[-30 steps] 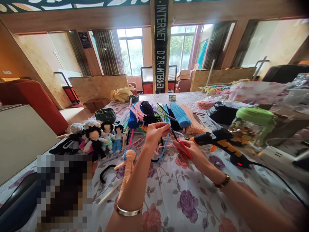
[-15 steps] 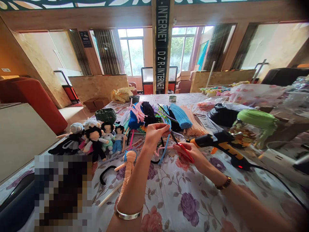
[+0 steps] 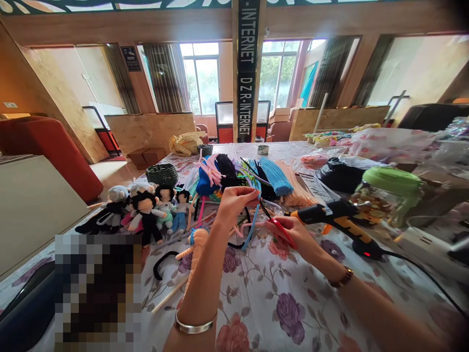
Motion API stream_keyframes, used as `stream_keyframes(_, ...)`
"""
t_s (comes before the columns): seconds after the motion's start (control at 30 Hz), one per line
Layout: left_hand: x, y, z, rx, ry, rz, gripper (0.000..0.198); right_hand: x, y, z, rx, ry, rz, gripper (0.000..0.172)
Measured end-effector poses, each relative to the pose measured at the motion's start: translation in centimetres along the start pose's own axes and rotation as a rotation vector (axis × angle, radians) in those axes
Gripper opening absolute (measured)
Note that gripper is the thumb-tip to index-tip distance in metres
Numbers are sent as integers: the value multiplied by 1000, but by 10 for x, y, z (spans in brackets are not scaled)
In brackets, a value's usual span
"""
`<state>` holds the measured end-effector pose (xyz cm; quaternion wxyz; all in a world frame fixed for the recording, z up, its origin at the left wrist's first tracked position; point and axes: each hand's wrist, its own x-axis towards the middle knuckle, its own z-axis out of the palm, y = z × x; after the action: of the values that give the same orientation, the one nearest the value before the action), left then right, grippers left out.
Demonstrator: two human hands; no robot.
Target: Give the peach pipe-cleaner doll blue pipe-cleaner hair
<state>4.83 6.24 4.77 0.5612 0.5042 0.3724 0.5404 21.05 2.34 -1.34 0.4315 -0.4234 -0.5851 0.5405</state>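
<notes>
My left hand (image 3: 237, 201) is raised over the middle of the table, its fingers pinched on a light blue pipe cleaner (image 3: 252, 229) that hangs down toward the cloth. To its right, my right hand (image 3: 289, 233) is closed on red-handled scissors (image 3: 282, 231), whose dark blades point up and left close to the pipe cleaner. Whether the blades touch it is too small to tell. A peach wrapped doll figure (image 3: 198, 244) with a blue band on its head lies by my left forearm, which partly hides it. A curved black piece (image 3: 159, 266) rests left of the figure.
Finished dolls (image 3: 144, 210) sit at the left, near a dark green basket (image 3: 161, 174). Pipe cleaner bundles (image 3: 276, 177) lie beyond my hands. A black and orange glue gun (image 3: 340, 222) with a cord lies at the right, before a green-lidded jar (image 3: 392, 181).
The view has shifted very slightly. Both hands keep nearly the same pose, with the scissors still beside the blue pipe cleaner.
</notes>
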Motion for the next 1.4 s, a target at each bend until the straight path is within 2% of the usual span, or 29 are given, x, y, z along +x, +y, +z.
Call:
stream_keyframes(0.8,-4,4,0,52,-15,-11,26,-4,-1,1,9,-4,-12,46)
stream_keyframes(1.03,-4,3,0,73,-3,-25,25,-1,1,-2,-83,44,-79,43)
stream_keyframes(1.27,-2,1,0,92,11,-16,23,-2,-1,-3,-125,58,-44,42)
stream_keyframes(1.4,0,0,0,89,10,-15,23,-1,1,-2,-119,63,-77,46)
